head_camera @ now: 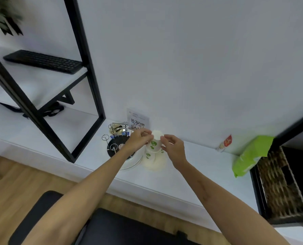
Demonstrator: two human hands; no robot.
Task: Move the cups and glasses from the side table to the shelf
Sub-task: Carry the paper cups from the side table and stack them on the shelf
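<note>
A stack of upside-down white paper cups with green prints (154, 160) stands on the white side table (200, 167) against the wall. My left hand (138, 140) and my right hand (173, 146) both pinch the top cup (155, 143) of the stack from either side near its upturned base. The black-framed shelf (41, 89) with white boards rises at the left.
A wire cup rack on a black base (115, 144) and white plates (134, 161) sit left of the stack. A QR-code card (137, 121) leans on the wall. A green packet (249, 156), a red-white sachet (225, 143) and a wicker basket (281, 184) are at the right. A keyboard (43, 61) lies on the shelf.
</note>
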